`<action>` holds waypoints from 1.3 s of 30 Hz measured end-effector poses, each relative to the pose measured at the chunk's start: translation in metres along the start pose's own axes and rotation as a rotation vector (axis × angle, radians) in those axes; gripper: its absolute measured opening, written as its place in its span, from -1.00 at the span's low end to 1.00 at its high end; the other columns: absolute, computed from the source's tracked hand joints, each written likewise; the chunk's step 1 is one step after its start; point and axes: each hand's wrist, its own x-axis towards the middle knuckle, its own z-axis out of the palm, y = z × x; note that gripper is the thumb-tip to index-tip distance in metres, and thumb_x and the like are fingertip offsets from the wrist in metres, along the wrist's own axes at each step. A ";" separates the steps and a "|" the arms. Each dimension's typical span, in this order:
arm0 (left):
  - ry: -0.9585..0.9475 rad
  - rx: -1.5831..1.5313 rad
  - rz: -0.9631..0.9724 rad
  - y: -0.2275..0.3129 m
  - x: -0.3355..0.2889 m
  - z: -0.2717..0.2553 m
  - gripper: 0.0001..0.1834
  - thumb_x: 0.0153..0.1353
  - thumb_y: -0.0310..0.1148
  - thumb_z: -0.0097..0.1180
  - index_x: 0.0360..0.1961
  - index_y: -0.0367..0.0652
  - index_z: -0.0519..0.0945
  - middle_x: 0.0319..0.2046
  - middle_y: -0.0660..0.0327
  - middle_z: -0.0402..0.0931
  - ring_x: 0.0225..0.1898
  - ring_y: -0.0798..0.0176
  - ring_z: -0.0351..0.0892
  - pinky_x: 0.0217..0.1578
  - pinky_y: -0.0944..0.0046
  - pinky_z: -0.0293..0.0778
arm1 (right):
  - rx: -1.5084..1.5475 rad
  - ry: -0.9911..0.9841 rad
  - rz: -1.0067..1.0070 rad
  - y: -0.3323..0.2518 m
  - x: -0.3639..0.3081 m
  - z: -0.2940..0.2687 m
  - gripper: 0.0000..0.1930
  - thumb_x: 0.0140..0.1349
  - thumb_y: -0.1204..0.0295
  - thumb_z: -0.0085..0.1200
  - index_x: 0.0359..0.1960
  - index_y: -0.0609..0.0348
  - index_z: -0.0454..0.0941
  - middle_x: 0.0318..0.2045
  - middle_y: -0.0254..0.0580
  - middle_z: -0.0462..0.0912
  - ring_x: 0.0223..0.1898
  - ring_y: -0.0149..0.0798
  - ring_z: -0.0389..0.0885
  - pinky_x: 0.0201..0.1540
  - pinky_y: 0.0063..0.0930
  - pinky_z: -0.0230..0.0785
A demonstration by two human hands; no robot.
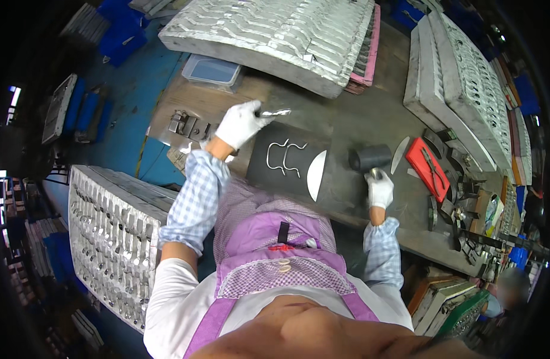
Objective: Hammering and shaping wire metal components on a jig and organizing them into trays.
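Observation:
My left hand (239, 124), in a white glove, is closed on a shiny bent metal piece (277, 113) above the table's left part. Below and right of it, bent metal wires (277, 157) lie on a dark flat plate (263, 170). A silver half-moon piece (316, 175) rests at the plate's right side. My right hand (380, 190), also gloved, is closed round what looks like the handle of a mallet with a black cylindrical head (372, 157). The head is slightly blurred, and most of the handle is hidden.
Pliers (433, 167) lie in a red tray (418, 157) beside another half-moon piece (400, 154). White moulded trays (269, 57) stand at the back, more (454, 90) at right. A lidded plastic box (212, 70) and a small metal fixture (188, 125) are at left.

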 end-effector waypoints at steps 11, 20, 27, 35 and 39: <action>-0.217 0.280 -0.194 -0.045 -0.028 0.068 -0.69 0.25 -0.10 0.10 -0.31 -0.11 0.69 -0.35 -0.05 0.66 -0.24 -0.16 0.65 -0.20 -0.02 0.55 | 0.145 0.288 -1.403 -0.203 -0.033 0.020 -0.66 0.25 0.22 0.15 -0.17 0.30 0.55 -0.54 -0.15 0.62 -0.64 -0.11 0.54 -0.55 -0.31 0.42; 0.060 -0.469 -0.497 -0.004 -0.058 0.055 -0.60 0.27 -0.10 0.21 -0.51 -0.24 0.64 -0.68 0.16 0.56 -0.67 0.32 0.53 -0.55 0.29 0.42 | -0.649 0.287 -0.485 -0.019 -0.011 -0.037 -0.73 0.01 0.12 0.26 -0.30 -0.07 0.68 -0.50 -0.23 0.66 -0.44 -0.07 0.65 -0.33 -0.15 0.48; -0.246 -1.807 -0.831 0.052 -0.094 0.130 -0.43 0.38 0.15 -0.03 -0.09 -0.23 0.57 -0.83 0.49 0.03 -0.85 0.50 0.03 -0.76 0.43 0.04 | -0.506 0.241 -0.720 -0.086 -0.083 0.089 -0.24 -0.05 0.05 0.37 0.18 0.10 0.40 -0.38 -0.11 0.58 -0.39 -0.04 0.58 -0.26 -0.16 0.40; -0.007 -1.765 -0.870 0.069 -0.112 0.133 -0.64 0.42 -0.05 0.01 -0.18 -0.14 0.60 -0.83 0.51 0.02 -0.85 0.53 -0.05 -0.76 0.44 -0.07 | 0.036 -0.390 -0.210 -0.100 -0.087 0.068 -0.31 0.08 0.27 0.24 0.32 0.03 0.37 -0.43 -0.04 0.69 -0.39 -0.03 0.70 -0.24 -0.22 0.54; 0.180 -1.595 -0.980 0.086 -0.117 0.118 -0.81 0.31 -0.20 0.20 -0.34 -0.06 0.61 -0.80 0.51 0.14 -0.77 0.55 0.09 -0.73 0.47 0.04 | 0.410 -0.254 -0.166 -0.147 -0.118 0.044 -0.33 0.12 0.44 0.21 0.33 0.15 0.35 -0.32 0.00 0.72 -0.26 -0.38 0.71 -0.21 -0.45 0.53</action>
